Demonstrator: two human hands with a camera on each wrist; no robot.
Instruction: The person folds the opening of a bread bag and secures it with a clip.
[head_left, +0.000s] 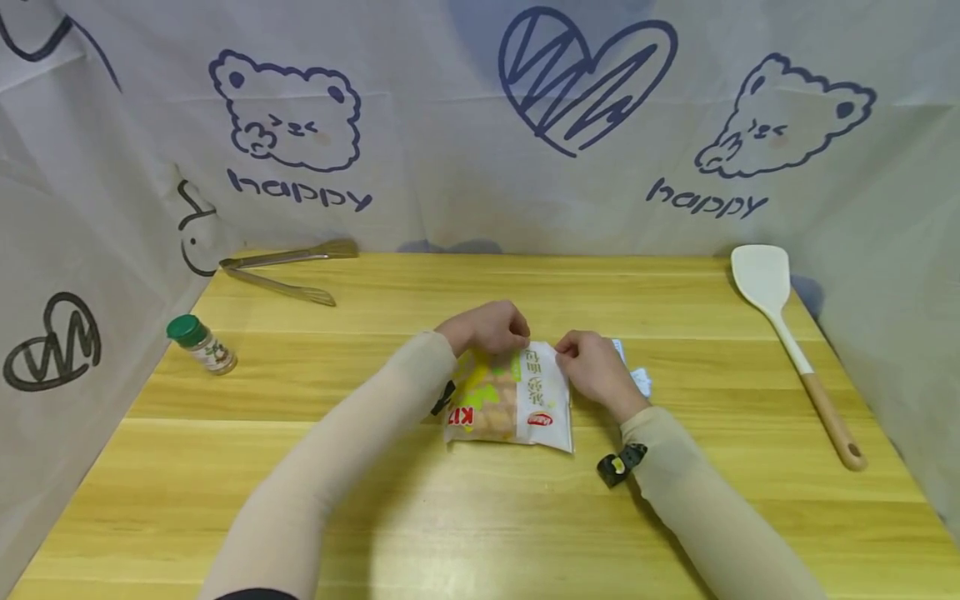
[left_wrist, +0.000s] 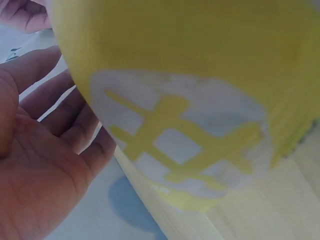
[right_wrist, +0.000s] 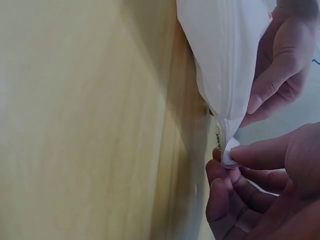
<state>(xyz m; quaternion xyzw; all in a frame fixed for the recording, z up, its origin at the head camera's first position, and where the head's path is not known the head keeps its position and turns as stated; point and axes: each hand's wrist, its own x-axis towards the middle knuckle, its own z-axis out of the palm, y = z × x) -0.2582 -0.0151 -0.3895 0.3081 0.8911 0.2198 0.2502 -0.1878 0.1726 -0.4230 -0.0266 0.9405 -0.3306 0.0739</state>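
Wood table (head_left: pixel 465 533), snack bag (head_left: pixel 502 404) basically mid-dial on it, left hand (head_left: pixel 487 327) loosely curved at its 12 o'clock edge, can't tell if it's gripping, right hand (head_left: pixel 596 367) pinching its 1 o'clock corner, green-capped shaker (head_left: pixel 204 346) off at 9.

Spread metal tongs (head_left: pixel 288 271) lie at the far left of the yellow wood-grain surface (head_left: pixel 480 525), with a small green-lidded seasoning jar (head_left: pixel 213 353) nearer. Along the right edge lies a white-headed spatula with a wooden handle (head_left: pixel 793 346). Behind hangs white cloth (head_left: pixel 442 167) with dark-blue bear drawings.
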